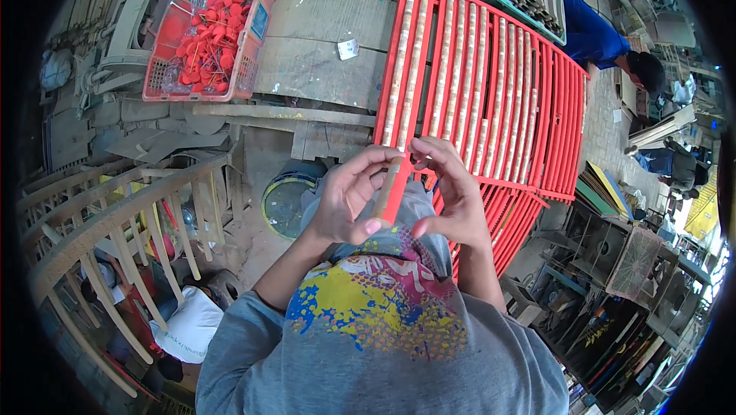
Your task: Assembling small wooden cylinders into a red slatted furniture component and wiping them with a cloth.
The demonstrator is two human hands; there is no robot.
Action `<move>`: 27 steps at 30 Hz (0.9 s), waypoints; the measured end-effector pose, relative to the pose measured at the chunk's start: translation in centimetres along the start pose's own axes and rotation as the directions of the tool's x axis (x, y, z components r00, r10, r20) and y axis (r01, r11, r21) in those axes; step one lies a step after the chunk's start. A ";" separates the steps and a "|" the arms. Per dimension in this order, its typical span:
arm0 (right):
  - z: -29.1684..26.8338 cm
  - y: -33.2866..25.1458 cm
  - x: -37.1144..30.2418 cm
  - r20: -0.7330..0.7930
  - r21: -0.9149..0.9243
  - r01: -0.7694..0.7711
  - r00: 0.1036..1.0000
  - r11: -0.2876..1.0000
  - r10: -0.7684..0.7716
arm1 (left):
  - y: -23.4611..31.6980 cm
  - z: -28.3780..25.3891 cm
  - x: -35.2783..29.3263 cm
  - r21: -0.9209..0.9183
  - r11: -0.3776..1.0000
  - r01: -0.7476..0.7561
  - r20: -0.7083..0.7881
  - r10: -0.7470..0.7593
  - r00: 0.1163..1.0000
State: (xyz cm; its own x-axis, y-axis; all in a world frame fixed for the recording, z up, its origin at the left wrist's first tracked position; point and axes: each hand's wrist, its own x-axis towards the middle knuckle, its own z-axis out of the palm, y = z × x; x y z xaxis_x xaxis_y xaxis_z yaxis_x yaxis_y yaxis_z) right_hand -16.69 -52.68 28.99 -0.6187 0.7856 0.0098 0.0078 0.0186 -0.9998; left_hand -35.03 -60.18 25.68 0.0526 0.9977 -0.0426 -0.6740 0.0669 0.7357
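Between thumb and fingertips, my left hand [346, 196] grips a short bar-shaped piece [391, 191], tan along one side and red along the other. It points away from me, above my lap. My right hand [454, 194] is just to its right, thumb and fingers apart in a loose curve. Its fingertips come close to the far end of the piece; whether they touch it I cannot tell. Beyond my hands stands a red slatted rack [494, 179] carrying long rows of small tan pieces [458, 62] end to end.
A red crate [240, 70] of red round-headed parts stands far left by a worn wooden bench [307, 24]. A bucket [291, 204] is left of my knees, near a wooden railing [123, 223]. A green crate [506, 1] sits behind the rack. Other people work left and right.
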 end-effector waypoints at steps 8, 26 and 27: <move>1.9 -2.9 -0.4 0.102 0.594 -0.491 0.831 0.637 0.546 | 0.9 -0.1 1.2 0.416 0.788 -0.454 0.197 0.410 0.891; 2.0 -0.1 4.9 0.257 0.625 -0.513 0.847 0.589 0.465 | 2.0 -3.7 3.5 0.428 0.769 -0.474 0.172 0.446 0.878; 2.1 0.9 6.0 0.316 0.587 -0.531 0.845 0.611 0.431 | 2.2 -4.3 3.4 0.439 0.764 -0.472 0.166 0.448 0.879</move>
State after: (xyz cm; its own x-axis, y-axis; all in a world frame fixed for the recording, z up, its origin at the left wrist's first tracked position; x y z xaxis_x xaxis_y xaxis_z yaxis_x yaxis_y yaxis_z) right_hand -22.02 -49.21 28.14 -0.7677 0.4766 -0.4284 -0.1279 -0.7690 -0.6264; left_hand -39.54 -56.57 24.22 -0.1335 0.9051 0.4038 -0.2166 -0.4242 0.8793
